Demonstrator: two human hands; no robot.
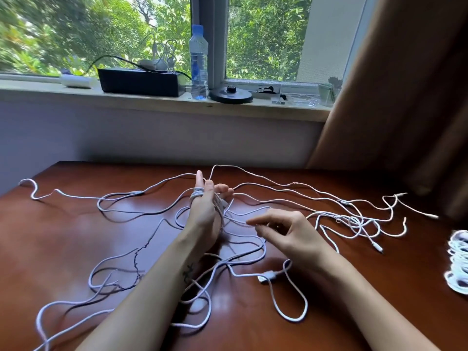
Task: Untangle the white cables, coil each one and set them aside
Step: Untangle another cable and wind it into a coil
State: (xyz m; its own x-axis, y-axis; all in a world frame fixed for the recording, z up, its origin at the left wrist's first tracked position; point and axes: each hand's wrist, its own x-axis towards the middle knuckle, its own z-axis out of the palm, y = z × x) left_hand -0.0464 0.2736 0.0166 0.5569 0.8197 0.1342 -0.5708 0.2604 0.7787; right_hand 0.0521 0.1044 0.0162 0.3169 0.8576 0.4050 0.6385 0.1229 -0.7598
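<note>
- We see loose white cables (243, 249) in one tangle over most of the glossy reddish-brown wooden desk (76, 236). Strands run from the far left corner to the right edge and down to the near edge.
- The left hand (205, 211) stands on edge over the desk's middle, thumb up, fingers straight and slightly spread, pointing away.
- Several turns of cable are wound round that hand between thumb base and palm. The fingers don't curl on them; the wraps just sit on the hand.
- Strands leave the wraps toward the far edge and drop under the wrist.
- The right hand (286, 236) is held just beside the left one, fingers loosely curved, index reaching toward it.
- A thin strand crosses at the right fingertips. We cannot tell whether it is pinched or only touched.
- A flat white USB plug (268, 276) lies on the desk near the right wrist, toward the near edge.
- A small knot of loops (354, 221) sits toward the right edge, with thin plug ends near it.
- A coiled white cable bundle (458, 262) lies at the right edge, apart from the tangle and cut by the frame.
- Beyond the far edge, the pale window sill (278, 107) carries a clear plastic water bottle with a blue cap (199, 62), a black rectangular box (140, 81) and a black round disc base (231, 95).
- A brown curtain (405, 97) hangs by the far right corner.
</note>
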